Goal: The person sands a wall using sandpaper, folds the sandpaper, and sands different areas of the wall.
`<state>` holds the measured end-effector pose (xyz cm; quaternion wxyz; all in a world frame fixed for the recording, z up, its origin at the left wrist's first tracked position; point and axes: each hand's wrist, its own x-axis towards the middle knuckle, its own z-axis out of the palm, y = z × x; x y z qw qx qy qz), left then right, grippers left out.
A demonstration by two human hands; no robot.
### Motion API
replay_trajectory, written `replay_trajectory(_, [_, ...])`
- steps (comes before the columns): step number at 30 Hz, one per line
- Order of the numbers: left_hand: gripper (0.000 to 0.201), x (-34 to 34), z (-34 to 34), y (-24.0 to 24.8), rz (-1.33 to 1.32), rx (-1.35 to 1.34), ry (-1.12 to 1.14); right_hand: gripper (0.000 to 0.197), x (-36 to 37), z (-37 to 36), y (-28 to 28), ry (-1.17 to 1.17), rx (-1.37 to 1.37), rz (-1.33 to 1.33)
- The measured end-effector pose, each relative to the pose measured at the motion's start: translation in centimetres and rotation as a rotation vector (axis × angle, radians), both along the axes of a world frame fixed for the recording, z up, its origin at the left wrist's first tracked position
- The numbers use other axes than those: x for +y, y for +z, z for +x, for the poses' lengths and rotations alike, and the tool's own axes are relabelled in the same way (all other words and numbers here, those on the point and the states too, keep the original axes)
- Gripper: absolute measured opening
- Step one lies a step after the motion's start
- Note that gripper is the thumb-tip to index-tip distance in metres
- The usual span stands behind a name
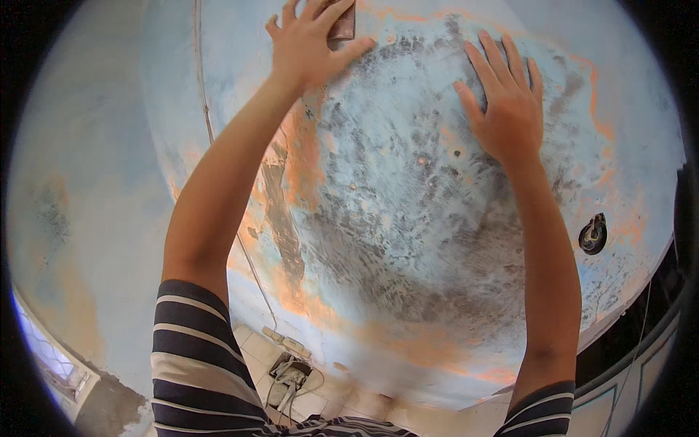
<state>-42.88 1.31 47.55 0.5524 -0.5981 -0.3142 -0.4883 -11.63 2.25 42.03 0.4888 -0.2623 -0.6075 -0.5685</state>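
Both my arms, in dark-and-light striped sleeves, reach up to a pale blue wall [408, 197] with grey-black smudges and orange patches. At the upper left, my left hand [302, 40] presses a brown rectangular piece of sandpaper [343, 23] against the wall. Its fingers are spread, and the sheet shows between the index finger and thumb; the rest lies hidden beneath the palm. My right hand [506, 109] lies flat on the wall at the upper right, fingers apart, with nothing visible in it.
A dark hole with wires [593, 234] opens in the wall at right. A cable [204, 109] runs down the wall to a power strip [287, 342]. Below, a corded tool [289, 379] rests on the tiled floor [335, 382]. A window [49, 349] shows at lower left.
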Motion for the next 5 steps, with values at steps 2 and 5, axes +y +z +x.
replay_trajectory(2, [0.073, 0.0, 1.9, -1.9, -0.013, 0.111, 0.041, 0.050, 0.1, 0.0, -0.2, 0.042, 0.002, 0.012])
replay_trajectory(5, [0.077, 0.7, 2.1, -2.5, 0.003, 0.254, 0.048, 0.053, -0.2, 0.1, -0.3, 0.043, 0.020, -0.003])
